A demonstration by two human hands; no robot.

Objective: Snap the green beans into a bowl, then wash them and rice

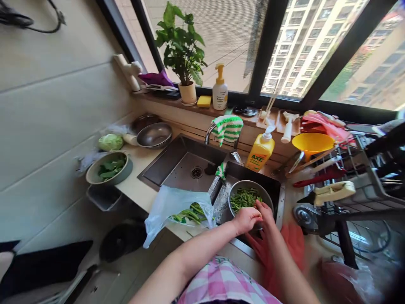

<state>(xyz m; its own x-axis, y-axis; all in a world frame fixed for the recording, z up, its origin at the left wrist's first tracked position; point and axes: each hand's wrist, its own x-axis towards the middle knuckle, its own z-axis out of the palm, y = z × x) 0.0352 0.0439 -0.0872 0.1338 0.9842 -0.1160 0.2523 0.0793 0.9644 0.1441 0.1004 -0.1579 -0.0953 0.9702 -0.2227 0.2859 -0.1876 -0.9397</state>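
Note:
Over the near edge of a round metal bowl [232, 198], my two hands meet with their fingers bent and pressed together. My left hand [247, 219] is closed, its back toward me. My right hand [265, 212] is closed too, its fingertips touching or nearly touching the left. Whatever the fingers pinch is too small and covered to make out. Short pieces of green vegetable stem [243, 197] fill the bowl, which sits in the right sink basin [221, 207]. Left of it, longer green stems [191, 214] lie in an open clear plastic bag [172, 200] on the counter edge.
The left sink basin [186, 169] has a tap draped with a striped cloth [228, 128]. A yellow detergent bottle [260, 153] stands behind the bowl. At right is a crowded dish rack [379, 181]. A bowl of leaves [126, 173] and a cabbage [110, 142] are at left.

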